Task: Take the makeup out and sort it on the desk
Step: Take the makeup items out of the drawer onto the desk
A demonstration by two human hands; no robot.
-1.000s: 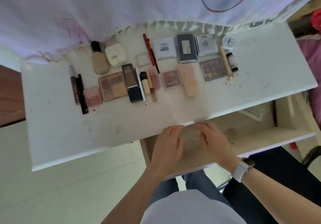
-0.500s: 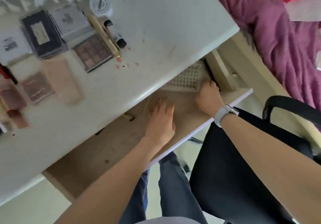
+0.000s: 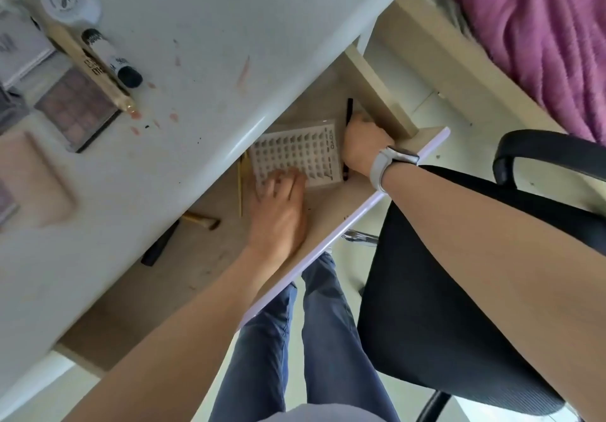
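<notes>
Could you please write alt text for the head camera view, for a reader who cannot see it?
A seated person reaches both hands into an open desk drawer: the left hand rests on a clear tray of false lashes, while the right hand takes hold of a black pencil. Palettes and tubes lie on the white desk above.

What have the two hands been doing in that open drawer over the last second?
From the drawer's front edge, both hands reached deeper in. The left hand now rests its fingers on the clear lash tray. The right hand went to the right side and curls around a black pencil. The camera also swung right. The makeup on the desk, like the eyeshadow palette, stayed in place.
</notes>
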